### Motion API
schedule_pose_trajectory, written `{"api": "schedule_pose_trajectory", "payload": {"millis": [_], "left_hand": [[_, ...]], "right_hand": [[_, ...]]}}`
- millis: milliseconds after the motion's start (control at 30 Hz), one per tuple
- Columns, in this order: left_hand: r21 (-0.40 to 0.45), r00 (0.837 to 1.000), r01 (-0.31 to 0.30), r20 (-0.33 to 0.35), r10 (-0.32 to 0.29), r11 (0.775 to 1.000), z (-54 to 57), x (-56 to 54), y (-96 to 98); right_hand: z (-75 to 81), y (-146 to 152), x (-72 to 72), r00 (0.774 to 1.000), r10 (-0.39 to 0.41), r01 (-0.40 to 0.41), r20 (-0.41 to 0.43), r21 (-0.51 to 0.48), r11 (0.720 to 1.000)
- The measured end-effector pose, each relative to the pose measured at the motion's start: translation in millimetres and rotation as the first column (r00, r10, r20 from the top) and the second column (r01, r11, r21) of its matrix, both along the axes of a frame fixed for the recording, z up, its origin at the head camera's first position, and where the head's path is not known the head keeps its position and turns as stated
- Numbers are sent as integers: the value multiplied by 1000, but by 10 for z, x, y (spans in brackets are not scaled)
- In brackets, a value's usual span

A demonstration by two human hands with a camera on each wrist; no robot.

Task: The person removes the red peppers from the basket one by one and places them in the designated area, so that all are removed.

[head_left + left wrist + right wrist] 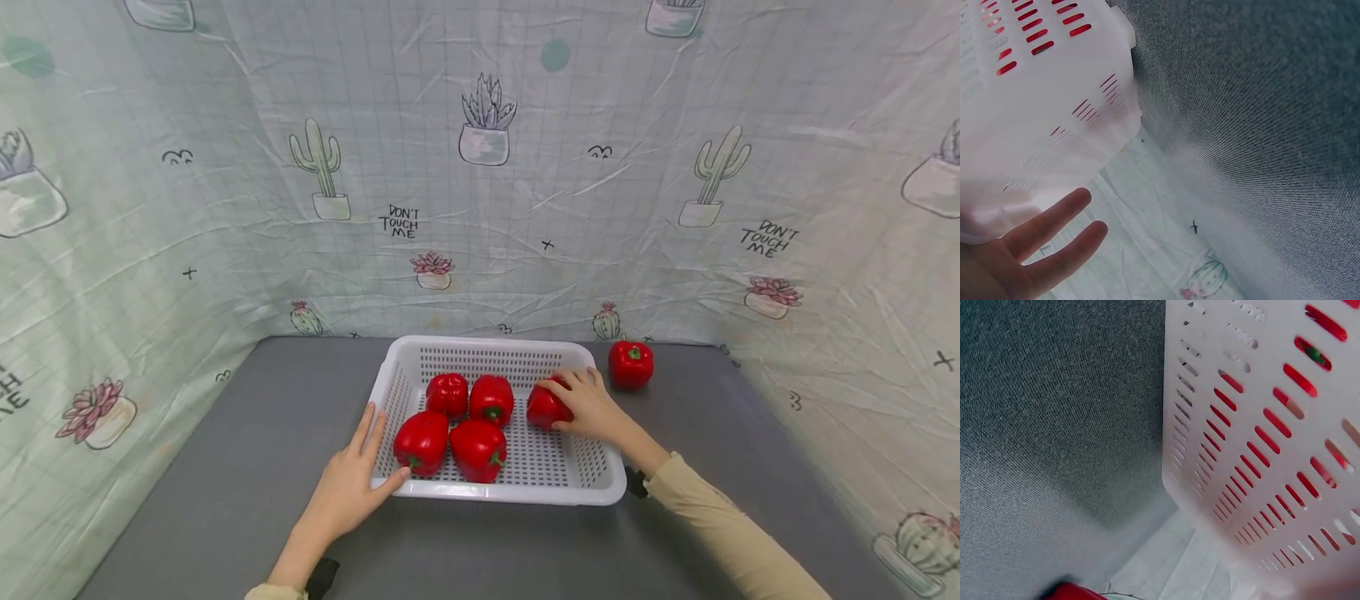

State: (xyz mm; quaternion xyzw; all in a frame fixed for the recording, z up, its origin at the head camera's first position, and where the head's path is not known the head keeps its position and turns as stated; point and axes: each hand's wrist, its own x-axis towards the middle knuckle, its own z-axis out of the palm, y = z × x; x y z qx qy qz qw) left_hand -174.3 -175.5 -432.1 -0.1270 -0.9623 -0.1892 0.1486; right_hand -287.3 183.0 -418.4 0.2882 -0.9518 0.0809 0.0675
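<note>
A white plastic basket (501,492) with slotted walls stands on the grey table. Several red bell peppers lie grouped in its left half, among them a front one (422,443) and a back one (447,395). My right hand (592,406) reaches over the basket's right side and grips another red bell pepper (547,405) from above, its fingers partly covering it. At the left front corner, my left hand (348,487) rests along the rim with straight fingers, thumb on the front edge. Two of its fingers (1060,256) extend beside the basket's outer wall in the left wrist view.
One more red bell pepper (631,365) stands on the table (292,400) outside the basket, behind its right side. A cloth (547,208) printed with cacti and potted plants hangs around the back and both sides. Dark wrist bands show on both arms.
</note>
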Motion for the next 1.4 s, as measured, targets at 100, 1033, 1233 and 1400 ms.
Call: {"api": "schedule_pose_trajectory", "payload": {"millis": [100, 1033, 1233, 1400], "left_hand": [[-3, 1000, -4, 6, 4, 1000, -3, 8, -1], [-12, 1000, -11, 8, 11, 1000, 22, 1, -11], [-16, 1000, 3, -9, -4, 1000, 29, 9, -3], [-25, 1000, -2, -3, 2, 1000, 39, 16, 0]], "right_hand": [[-10, -6, 2, 1000, -8, 8, 12, -10, 1000], [7, -18, 2, 992, -61, 49, -112, -111, 993], [40, 30, 32, 985, -21, -11, -173, -181, 983], [52, 70, 61, 980, 0, -41, -197, -207, 977]]}}
